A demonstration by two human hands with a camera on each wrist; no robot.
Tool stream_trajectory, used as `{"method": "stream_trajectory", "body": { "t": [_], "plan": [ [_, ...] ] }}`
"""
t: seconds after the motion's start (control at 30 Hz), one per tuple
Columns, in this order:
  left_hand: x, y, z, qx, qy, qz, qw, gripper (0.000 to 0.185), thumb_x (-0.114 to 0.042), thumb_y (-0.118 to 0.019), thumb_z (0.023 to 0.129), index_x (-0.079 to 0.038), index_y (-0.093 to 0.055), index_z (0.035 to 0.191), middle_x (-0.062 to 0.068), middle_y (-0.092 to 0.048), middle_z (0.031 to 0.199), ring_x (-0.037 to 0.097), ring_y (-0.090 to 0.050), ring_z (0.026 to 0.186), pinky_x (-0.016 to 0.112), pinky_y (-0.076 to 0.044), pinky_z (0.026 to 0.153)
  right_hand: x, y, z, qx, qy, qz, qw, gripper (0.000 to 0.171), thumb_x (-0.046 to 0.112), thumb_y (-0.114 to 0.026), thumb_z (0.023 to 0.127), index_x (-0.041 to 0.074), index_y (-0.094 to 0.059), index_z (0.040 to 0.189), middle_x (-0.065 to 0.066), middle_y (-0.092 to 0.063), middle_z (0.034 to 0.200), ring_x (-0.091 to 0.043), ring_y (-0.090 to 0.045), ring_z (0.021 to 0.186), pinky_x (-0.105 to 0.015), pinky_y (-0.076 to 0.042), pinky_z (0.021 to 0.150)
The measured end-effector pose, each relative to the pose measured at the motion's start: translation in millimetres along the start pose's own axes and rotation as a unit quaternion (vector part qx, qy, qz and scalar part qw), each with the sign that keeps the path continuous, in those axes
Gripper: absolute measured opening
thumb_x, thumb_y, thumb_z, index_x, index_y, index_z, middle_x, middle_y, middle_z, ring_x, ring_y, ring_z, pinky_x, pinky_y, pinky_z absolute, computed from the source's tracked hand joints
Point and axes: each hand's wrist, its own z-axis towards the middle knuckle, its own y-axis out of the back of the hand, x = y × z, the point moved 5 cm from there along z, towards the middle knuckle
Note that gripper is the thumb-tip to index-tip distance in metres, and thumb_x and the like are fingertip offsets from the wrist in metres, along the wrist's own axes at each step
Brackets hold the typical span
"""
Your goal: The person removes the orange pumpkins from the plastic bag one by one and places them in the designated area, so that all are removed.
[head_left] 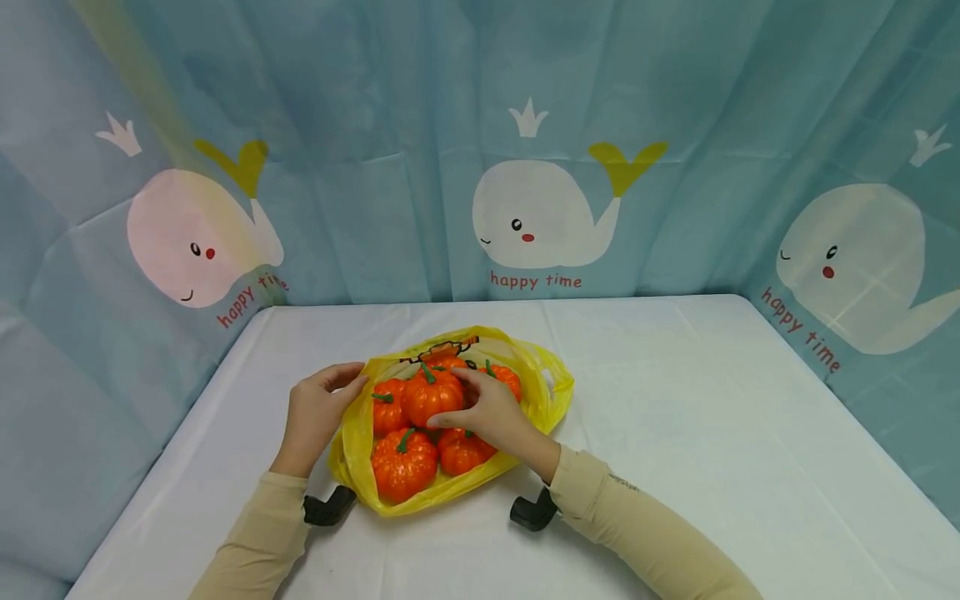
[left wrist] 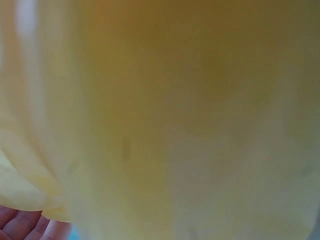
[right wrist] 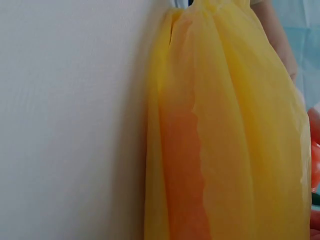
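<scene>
wrist cams (head_left: 534, 510): black units strapped under both forearms, nearest the viewer, at 6 o'clock of the bag.
sleeves (head_left: 637, 533): beige, reach in from the near edge twd the bag.
table (head_left: 712, 433): white cloth; bag lies on its side near the middle, mouth facing the viewer and up.
bag (head_left: 360, 433): yellow plastic, thin, w/ handle loop at its 3 o'clock. Lying flat so the contents stay in a heap rather than rolling off. Left wrist view is filled by blurred yellow film; right wrist view shows the film hanging in folds w/ orange showing through.
near pumpkins (head_left: 403, 463): two small orange ones w/ green stems at the bag's 6 o'clock, resting inside, untouched.
left hand (head_left: 318, 408): at 9 o'clock of the bag, fingers curled, pinching the bag's rim, prob. to keep the mouth pulled wide for the other hand.
right hand (head_left: 491, 410): inside the mouth, fingers spread and bent over the heap, thumb under and index over the top pumpkin (head_left: 431, 398), wrapping it.
far pumpkins (head_left: 506, 377): more at 12–1 o'clock of the heap, part hidden by the hand.
curtain (head_left: 525, 217): blue backdrop w/ white whales, "happy time", beyond the table's far edge.
</scene>
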Motion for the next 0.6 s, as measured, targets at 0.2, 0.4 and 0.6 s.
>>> {"method": "stream_trajectory", "body": {
  "t": [0.2, 0.4, 0.6],
  "plan": [
    [0.4, 2.4, -0.2, -0.009, -0.007, 0.002, 0.9999, 0.037, -0.032, -0.064, 0.098, -0.007, -0.069, 0.124, 0.014, -0.07, 0.124, 0.028, -0.063, 0.117, 0.021, -0.056, 0.089, 2.6, -1.4, -0.3, -0.003, -0.004, 0.009, 1.0, 0.087, 0.034, -0.086, 0.077, 0.007, -0.045, 0.149, -0.01, -0.055, 0.145, -0.025, -0.06, 0.125, -0.04, -0.051, 0.103],
    [-0.6, 1.8, -0.7, -0.008, -0.01, 0.003, 0.9999, 0.036, -0.033, -0.064, 0.098, -0.007, -0.07, 0.122, 0.015, -0.07, 0.123, 0.029, -0.064, 0.116, 0.021, -0.056, 0.088, 4.0, -1.8, -1.7, -0.009, 0.001, 0.0, 1.0, 0.086, 0.032, -0.087, 0.077, 0.008, -0.046, 0.148, -0.01, -0.054, 0.145, -0.025, -0.059, 0.125, -0.04, -0.051, 0.104],
    [-0.8, 2.5, -1.0, -0.012, -0.007, 0.001, 0.9999, 0.036, -0.033, -0.064, 0.098, -0.007, -0.07, 0.122, 0.015, -0.07, 0.123, 0.029, -0.063, 0.117, 0.015, -0.055, 0.085, 4.7, 1.8, -4.2, -0.013, 0.008, 0.017, 1.0, 0.086, 0.031, -0.087, 0.076, 0.012, -0.046, 0.149, -0.008, -0.054, 0.145, -0.026, -0.057, 0.128, -0.042, -0.049, 0.106]
  ]
}}
